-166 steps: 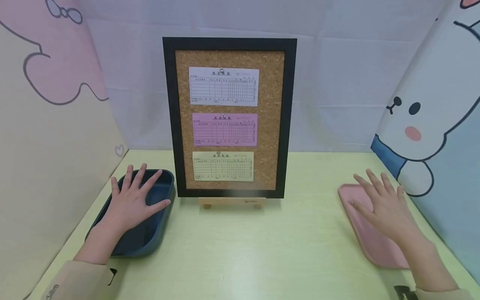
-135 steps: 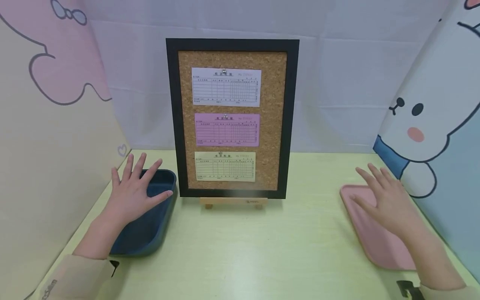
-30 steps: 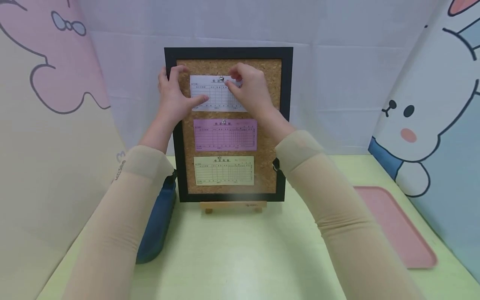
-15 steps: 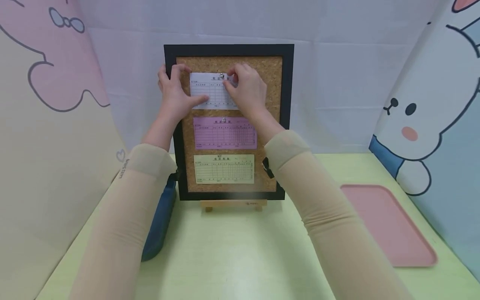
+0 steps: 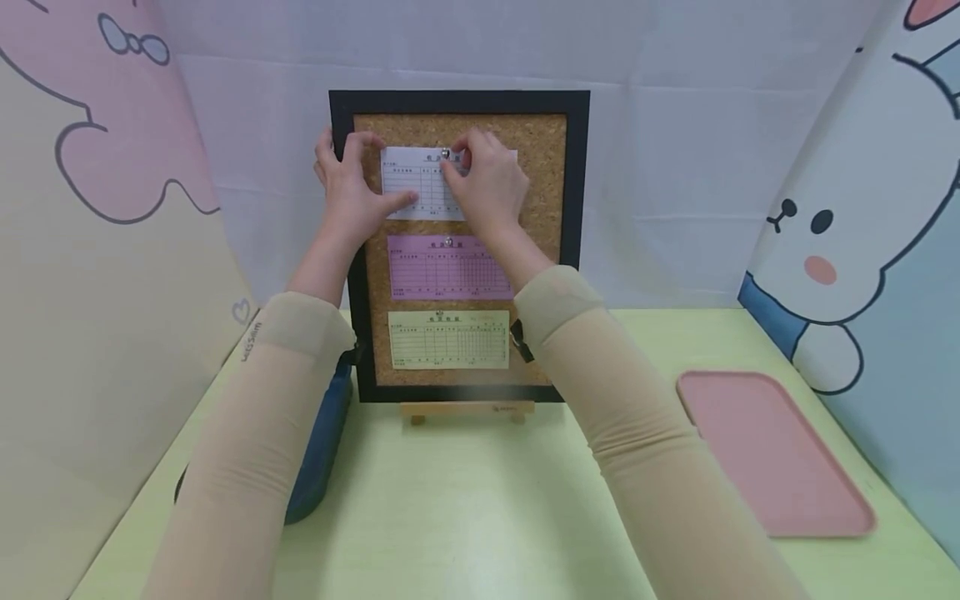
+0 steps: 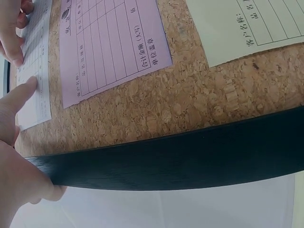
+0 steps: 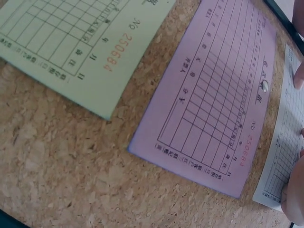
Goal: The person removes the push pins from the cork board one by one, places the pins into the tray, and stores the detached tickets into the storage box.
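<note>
A black-framed cork board point(image 5: 573, 208) stands upright with a white slip point(image 5: 420, 200) on top, a pink slip point(image 5: 450, 268) in the middle and a yellow slip point(image 5: 448, 340) at the bottom. My left hand point(image 5: 363, 179) grips the frame's left edge point(image 6: 190, 161), and its thumb point(image 6: 19, 97) presses on the white slip point(image 6: 35, 80). My right hand point(image 5: 454, 161) covers the white slip's right half, its fingertips pinching the metal pin point(image 5: 445, 153) at the slip's top. The right wrist view shows the pink slip point(image 7: 213, 118), pinned, and the yellow slip point(image 7: 80, 42).
The board rests on a small wooden stand point(image 5: 465, 409) on the pale green table point(image 5: 465, 517). A navy tray point(image 5: 318, 454) lies at the left, partly under my forearm. A flat pink tray point(image 5: 772, 454) lies at the right. Cartoon-printed panels wall both sides.
Both hands left the trays and rose to the white slip. Over the last second my right hand slid left onto the pin; the left hand has stayed on the frame.
</note>
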A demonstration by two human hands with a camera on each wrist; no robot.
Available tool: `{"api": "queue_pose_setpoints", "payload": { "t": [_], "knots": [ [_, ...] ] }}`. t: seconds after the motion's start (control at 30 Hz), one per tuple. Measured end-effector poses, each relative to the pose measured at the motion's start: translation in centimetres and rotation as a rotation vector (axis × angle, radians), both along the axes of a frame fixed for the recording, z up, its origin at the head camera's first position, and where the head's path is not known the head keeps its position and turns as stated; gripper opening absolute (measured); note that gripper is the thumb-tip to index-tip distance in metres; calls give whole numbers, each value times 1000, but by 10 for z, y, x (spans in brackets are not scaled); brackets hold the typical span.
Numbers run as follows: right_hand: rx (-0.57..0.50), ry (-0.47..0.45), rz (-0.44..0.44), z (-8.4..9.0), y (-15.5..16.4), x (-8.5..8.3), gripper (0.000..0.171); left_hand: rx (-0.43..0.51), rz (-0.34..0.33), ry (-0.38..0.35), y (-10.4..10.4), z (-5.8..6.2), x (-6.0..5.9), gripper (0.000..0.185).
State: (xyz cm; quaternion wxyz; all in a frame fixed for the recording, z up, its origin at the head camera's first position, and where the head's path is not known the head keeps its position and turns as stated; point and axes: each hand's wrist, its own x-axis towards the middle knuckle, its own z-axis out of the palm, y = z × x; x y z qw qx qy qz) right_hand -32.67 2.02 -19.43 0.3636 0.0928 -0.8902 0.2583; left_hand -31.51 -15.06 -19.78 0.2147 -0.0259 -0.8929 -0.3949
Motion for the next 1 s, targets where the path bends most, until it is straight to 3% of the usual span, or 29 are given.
{"api": "queue_pose_setpoints", "payload": {
  "t": [0.37,0.5,0.63,0.77,1.0],
  "knots": [
    [-19,-14,-37,0,-6,1,25,52,-13,50,-3,-8,-1,59],
    [-27,-18,-26,0,-7,0,24,1,-51,55,-9,-10,2,65],
    [-28,-17,-20,0,-7,0,23,-108,-90,28,-13,-12,5,81],
    [-24,-23,-23,0,-7,-1,22,-182,-98,27,-16,-14,6,87],
    [-30,-32,-39,1,-8,-1,21,-133,-76,70,-16,-19,3,85]
  ]
}}
